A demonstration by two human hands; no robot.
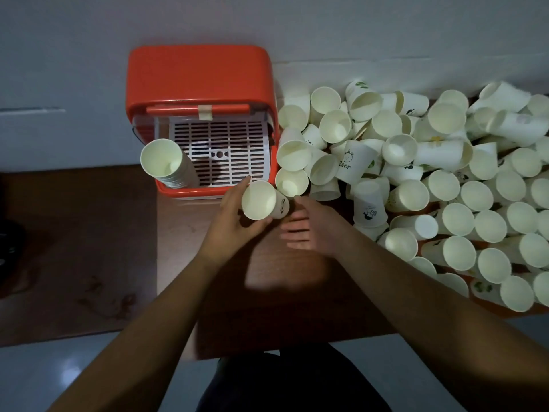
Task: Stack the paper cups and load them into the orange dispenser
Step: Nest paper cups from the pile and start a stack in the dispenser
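Item: orange dispenser [199, 72], at the back of the brown table [178, 224] by the wall, white slotted tray [225, 150] facing the person. Item: stack of nested cups [162, 160], leaning in the tray's left front corner, mouth toward the camera. Item: single paper cup [260, 200], printed, lying sideways in the air just in front of the tray, gripped by the left hand [231, 218], thumb above, fingers below. Item: right hand [307, 227], blurred, fingers extended low over the table, apparently holding nothing. Item: heap of loose cups [416, 173], covering the table's right side and touching the dispenser's flank. Risks, as judged: a careless reach may send heap cups rolling off the near edge; a tight squeeze may dent the thin held cup; a skewed insertion may jam it or topple the leaning stack.
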